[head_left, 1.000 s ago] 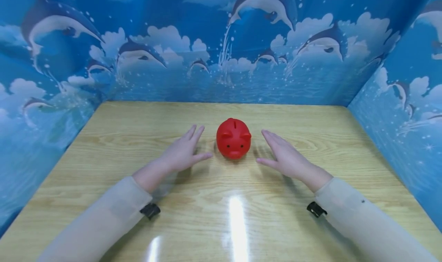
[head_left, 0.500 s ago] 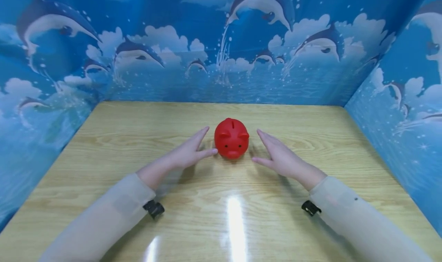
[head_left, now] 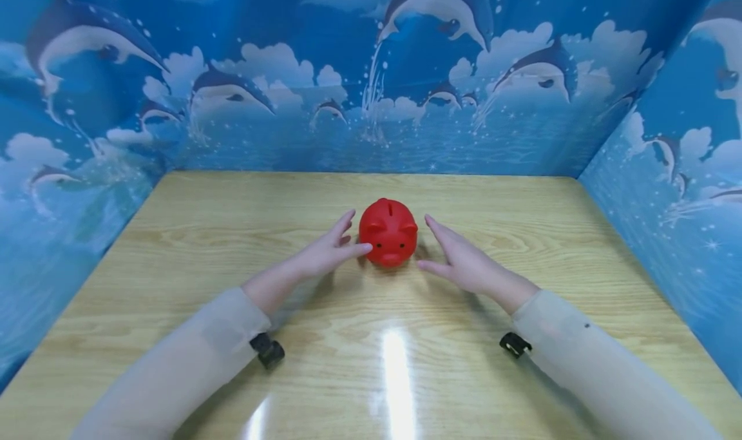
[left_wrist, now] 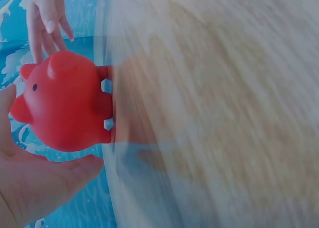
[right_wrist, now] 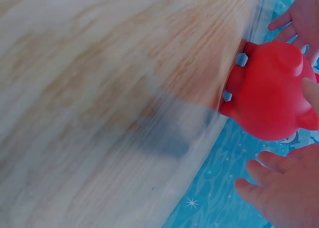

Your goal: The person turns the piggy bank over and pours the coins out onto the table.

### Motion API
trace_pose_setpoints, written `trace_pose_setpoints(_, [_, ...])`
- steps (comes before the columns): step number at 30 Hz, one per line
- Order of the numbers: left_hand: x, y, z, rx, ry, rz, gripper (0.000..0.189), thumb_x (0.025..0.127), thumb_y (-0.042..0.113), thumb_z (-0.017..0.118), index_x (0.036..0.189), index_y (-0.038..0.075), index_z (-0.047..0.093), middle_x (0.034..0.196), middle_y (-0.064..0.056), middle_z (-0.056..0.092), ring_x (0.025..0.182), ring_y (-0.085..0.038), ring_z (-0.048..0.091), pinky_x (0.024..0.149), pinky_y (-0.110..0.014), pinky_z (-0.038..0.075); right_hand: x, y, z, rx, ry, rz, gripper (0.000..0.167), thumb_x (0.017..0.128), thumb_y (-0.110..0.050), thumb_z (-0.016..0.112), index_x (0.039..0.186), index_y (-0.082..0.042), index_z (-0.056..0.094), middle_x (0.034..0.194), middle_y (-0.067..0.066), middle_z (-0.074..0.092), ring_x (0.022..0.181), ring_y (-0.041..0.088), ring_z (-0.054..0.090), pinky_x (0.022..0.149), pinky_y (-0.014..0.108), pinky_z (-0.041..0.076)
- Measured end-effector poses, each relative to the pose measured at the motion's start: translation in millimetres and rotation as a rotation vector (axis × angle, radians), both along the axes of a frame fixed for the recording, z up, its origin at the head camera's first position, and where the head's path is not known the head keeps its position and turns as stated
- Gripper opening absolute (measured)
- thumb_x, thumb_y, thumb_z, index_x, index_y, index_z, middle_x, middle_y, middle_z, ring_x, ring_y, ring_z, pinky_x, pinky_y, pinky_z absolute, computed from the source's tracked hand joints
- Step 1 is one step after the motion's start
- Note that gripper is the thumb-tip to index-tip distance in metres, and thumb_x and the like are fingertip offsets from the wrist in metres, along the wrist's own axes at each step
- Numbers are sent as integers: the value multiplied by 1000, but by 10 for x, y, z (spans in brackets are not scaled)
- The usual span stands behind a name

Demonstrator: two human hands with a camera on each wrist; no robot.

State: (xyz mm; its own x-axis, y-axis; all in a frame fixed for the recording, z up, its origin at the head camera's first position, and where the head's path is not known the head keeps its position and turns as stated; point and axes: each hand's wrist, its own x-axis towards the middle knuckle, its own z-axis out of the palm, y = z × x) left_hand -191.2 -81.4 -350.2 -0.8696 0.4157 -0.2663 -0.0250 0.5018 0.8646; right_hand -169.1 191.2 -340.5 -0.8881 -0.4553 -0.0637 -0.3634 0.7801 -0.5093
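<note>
A red piggy bank [head_left: 388, 232] stands upright on the wooden table, its snout toward me and a coin slot on top. Just to its left is my left hand [head_left: 327, 252], fingers spread, the thumb tip overlapping the pig's side in the head view; contact cannot be told. My right hand [head_left: 464, 259] hovers on the other side, thumb and fingers apart, a small gap short of the pig. In the left wrist view the piggy bank [left_wrist: 67, 103] shows its short legs on the table. The right wrist view shows the piggy bank [right_wrist: 271, 91] between both hands.
The light wooden table [head_left: 232, 214] reflects a bright light strip near the front. Blue dolphin-print cloth [head_left: 278, 137] rises behind it and along both sides. Each pale sleeve has a black device [head_left: 268, 350] at the wrist.
Both hands have moved inward toward the piggy bank, the left coming right and the right coming left. The piggy bank still stands in its place; the view has shifted slightly.
</note>
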Motion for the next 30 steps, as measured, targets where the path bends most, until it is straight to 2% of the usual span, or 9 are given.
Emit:
trace_pose_setpoints(2, [-5,35,-21,1,3,15,96,82,46,67,151,25,3,155,-6,11,136,-31,24,98,-48,39,-11,-21,4,-12,-7,-1,90,88,-38,63,150,-10,4,153,12,15,138,30,20,107,47,26])
trace_pose_setpoints(7, [-27,108,-76,-13,63,14,103,79,40,73,151,22,2,155,-6,13,135,-32,26,99,-51,37,-37,-63,-5,-49,-37,-8,91,88,-39,63,151,-12,3,154,10,15,138,29,19,107,48,26])
trace_pose_setpoints(12, [-46,153,-126,3,125,-15,106,77,31,77,151,19,2,153,-5,17,134,-34,25,100,-51,36,-60,-101,-32,-82,-58,-7,94,87,-41,64,151,-13,2,154,9,13,137,30,23,105,49,29])
trace_pose_setpoints(17, [-57,176,-152,56,176,-50,105,77,21,78,151,19,4,152,-2,20,135,-28,23,102,-50,34,-75,-143,-56,-99,-65,-4,95,85,-40,66,151,-12,3,153,11,16,132,34,33,101,50,35])
trace_pose_setpoints(22, [-70,187,-165,101,214,-76,105,75,16,79,151,22,7,148,1,27,133,-21,27,98,-45,40,-99,-181,-87,-126,-53,18,95,85,-34,68,151,-14,2,152,9,20,130,32,36,99,47,38])
trace_pose_setpoints(30, [-91,218,-214,79,256,-72,106,74,15,80,151,23,7,147,2,29,131,-19,31,95,-41,43,-103,-216,-148,-202,-45,45,95,86,-27,68,151,-17,0,152,4,20,127,26,41,99,42,39])
